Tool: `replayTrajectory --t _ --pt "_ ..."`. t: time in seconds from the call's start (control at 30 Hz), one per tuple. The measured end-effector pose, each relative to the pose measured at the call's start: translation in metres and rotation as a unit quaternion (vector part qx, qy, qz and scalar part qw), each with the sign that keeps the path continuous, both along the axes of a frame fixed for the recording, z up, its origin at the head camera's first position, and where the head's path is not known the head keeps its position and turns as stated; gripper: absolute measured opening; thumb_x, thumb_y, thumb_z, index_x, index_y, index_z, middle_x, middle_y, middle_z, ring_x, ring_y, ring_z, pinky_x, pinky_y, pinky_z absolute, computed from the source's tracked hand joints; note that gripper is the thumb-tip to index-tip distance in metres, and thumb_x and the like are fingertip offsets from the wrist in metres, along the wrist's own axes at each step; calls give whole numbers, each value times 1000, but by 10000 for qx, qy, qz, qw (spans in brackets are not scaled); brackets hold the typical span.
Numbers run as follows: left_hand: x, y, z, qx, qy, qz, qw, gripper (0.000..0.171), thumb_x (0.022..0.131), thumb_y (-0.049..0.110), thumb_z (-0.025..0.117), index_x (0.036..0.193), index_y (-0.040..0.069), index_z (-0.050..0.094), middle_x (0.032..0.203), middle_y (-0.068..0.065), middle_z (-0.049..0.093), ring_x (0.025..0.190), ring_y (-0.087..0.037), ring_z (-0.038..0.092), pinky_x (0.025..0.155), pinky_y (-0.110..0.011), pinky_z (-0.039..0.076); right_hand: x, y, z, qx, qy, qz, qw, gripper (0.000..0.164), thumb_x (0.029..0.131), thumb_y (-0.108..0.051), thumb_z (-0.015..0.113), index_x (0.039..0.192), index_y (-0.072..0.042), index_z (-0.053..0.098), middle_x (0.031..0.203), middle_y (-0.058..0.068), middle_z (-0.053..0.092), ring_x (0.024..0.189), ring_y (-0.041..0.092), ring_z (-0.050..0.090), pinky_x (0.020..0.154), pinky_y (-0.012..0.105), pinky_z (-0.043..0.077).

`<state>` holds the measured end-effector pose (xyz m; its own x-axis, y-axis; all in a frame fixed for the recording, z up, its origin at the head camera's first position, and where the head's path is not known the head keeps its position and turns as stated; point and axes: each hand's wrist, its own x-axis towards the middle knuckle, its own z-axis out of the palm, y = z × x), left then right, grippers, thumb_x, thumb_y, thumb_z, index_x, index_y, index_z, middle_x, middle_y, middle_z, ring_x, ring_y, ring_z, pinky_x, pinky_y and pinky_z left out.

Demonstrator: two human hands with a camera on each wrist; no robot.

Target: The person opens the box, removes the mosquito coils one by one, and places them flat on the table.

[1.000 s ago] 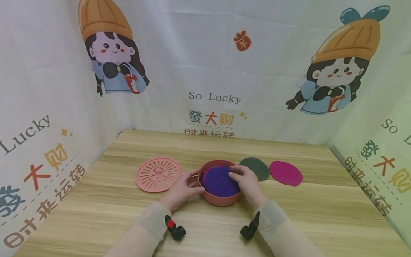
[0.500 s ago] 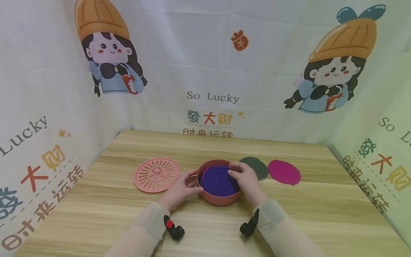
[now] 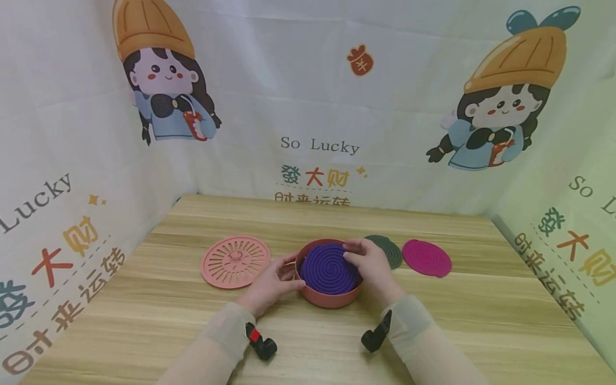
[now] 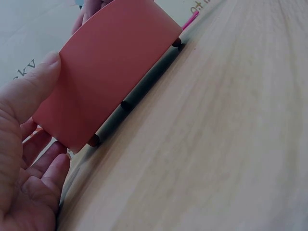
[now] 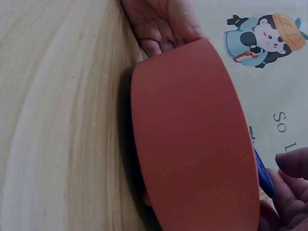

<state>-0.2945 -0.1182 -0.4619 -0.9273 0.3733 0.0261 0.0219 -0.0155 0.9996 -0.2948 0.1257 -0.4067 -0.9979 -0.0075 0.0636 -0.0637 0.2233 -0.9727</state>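
A round pink-red mosquito coil box stands on short feet on the wooden table. Inside its rim lies a blue-purple mosquito coil, slightly raised toward the right. My left hand grips the box's left wall, thumb near the rim and fingers around the side, as the left wrist view also shows. At the coil's right edge, my right hand pinches it between thumb and fingers. In the right wrist view the blue edge sticks up past the rim beside those fingers. Whatever lies under this coil is hidden.
A pink slotted lid with a small knob lies left of the box. To the right are a dark green coil, partly behind my right hand, and a magenta coil. A printed cloth hangs around the table.
The blue-purple coil has shifted slightly left in the box and now covers the magenta edge that showed beneath it. My right hand has moved a little to the right; the left keeps its hold.
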Motion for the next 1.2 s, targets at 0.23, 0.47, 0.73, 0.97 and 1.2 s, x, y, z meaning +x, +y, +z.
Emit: replayTrajectory --t 0.23,0.47,0.73,0.97,1.2 --pt "1 0 0 14 -12 -8 10000 79 81 7 77 146 5 34 146 -19 41 134 -30 40 102 -34 45 -3 2 4 51 -52 103 9999 40 90 3 59 129 6 52 124 20 61 119 31 54 104 43 42" --pt "1 0 1 6 -15 -3 10000 78 81 7 77 146 5 35 146 -19 41 134 -30 40 102 -34 44 -3 1 3 -297 -202 6 9994 44 87 12 57 130 7 52 125 22 60 119 32 53 103 43 43" --pt "1 0 1 -1 -12 -43 10000 78 81 6 76 147 5 34 146 -19 41 135 -30 40 102 -34 44 -3 3 1 -451 -197 15 9988 41 87 11 57 128 6 54 126 22 59 120 31 52 102 41 44" --pt "-1 0 -1 -87 -10 -23 10000 76 82 5 76 146 4 35 147 -19 38 135 -32 38 103 -34 43 -3 4 3 -383 -411 76 9984 42 88 6 59 130 5 55 134 22 54 131 32 43 110 45 35" --pt "-2 0 -1 -103 -3 -36 9999 76 82 6 76 146 4 35 147 -20 38 135 -33 38 103 -34 43 -2 2 5 -222 -706 2 9973 40 88 4 59 128 5 58 135 22 53 123 29 50 105 42 41"
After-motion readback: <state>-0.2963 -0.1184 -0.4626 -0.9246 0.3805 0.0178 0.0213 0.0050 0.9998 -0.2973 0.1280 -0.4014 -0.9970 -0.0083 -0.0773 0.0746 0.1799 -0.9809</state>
